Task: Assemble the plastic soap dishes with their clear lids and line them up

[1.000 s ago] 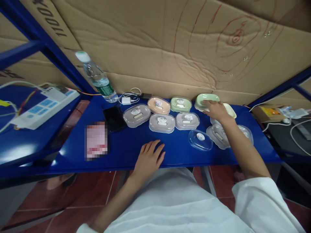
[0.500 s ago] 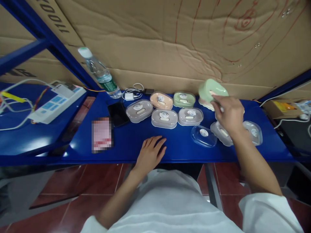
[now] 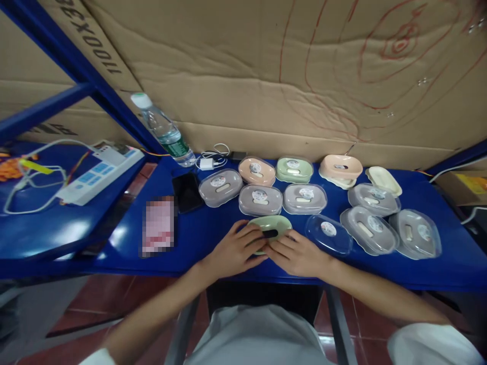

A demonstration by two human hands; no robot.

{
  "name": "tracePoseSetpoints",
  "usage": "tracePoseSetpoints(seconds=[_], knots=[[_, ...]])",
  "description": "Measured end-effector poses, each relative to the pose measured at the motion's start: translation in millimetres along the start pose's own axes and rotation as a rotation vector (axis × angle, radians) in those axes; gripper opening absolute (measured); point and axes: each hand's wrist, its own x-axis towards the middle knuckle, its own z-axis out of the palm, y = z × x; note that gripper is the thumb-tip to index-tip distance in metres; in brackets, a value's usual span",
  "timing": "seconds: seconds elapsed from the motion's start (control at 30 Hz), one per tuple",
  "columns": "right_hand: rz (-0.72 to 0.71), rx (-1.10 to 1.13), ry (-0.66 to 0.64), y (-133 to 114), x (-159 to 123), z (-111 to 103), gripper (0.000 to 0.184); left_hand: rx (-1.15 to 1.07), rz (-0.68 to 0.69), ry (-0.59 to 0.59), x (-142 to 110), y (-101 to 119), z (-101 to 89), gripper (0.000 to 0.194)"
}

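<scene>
A pale green oval soap dish [image 3: 277, 223] with a dark slot in its middle lies near the table's front edge. My left hand [image 3: 236, 252] curls its fingers round the left side of it, and my right hand [image 3: 299, 255] grips the right side; part of the dish is hidden under my fingers. Just right of my right hand rests a clear lid [image 3: 328, 234] with a round sticker. Behind the dish are lidded grey soap boxes [image 3: 261, 201]. At the back right, a peach soap dish [image 3: 341, 167] sits over a cream one.
More lidded grey boxes [image 3: 371, 230] crowd the right, near a cream dish [image 3: 384, 181]. Lidded peach [image 3: 256, 171] and green [image 3: 294, 169] boxes stand at the back. Leftward are a phone [image 3: 187, 192], a water bottle [image 3: 163, 132], a charger [image 3: 207, 163] and a power strip [image 3: 102, 175].
My right hand has lifted the green soap dish off the back-right stack and brought it forward, uncovering the peach dish. My left hand has gone from resting on the table to holding it.
</scene>
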Motion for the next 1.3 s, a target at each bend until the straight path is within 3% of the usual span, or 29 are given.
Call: tracePoseSetpoints(seconds=[0.1,0.2,0.5,0.6,0.7,0.83,1.03,1.3], knots=[[0.091,0.142,-0.028,6,3,7,0.020,-0.039,0.003,-0.023,5,-11,2.7,0.019],[0.186,0.240,0.038,11,3,3,0.019,-0.067,-0.018,0.000,6,-14,3.3,0.019],[0.253,0.219,0.147,23,-9,-21,0.034,-0.066,-0.152,0.030,-7,-8,-3.2,0.043],[0.409,0.112,0.253,25,-27,-39,0.042,-0.028,-0.223,0.007,-16,-4,-3.7,0.041],[0.648,-0.020,0.474,12,-53,-53,0.041,-0.024,-0.267,0.035,-25,-1,-1.1,0.032],[0.952,-0.225,0.711,-18,-89,-48,0.031,-0.022,-0.282,0.116,-27,-3,4.6,0.031],[1.046,-0.188,0.557,-27,-105,-32,0.026,0.002,-0.282,0.129,-25,-7,8.6,0.031],[1.018,-0.183,0.538,-36,-94,-33,0.026,0.006,-0.252,0.138,-27,-8,7.9,0.030]])
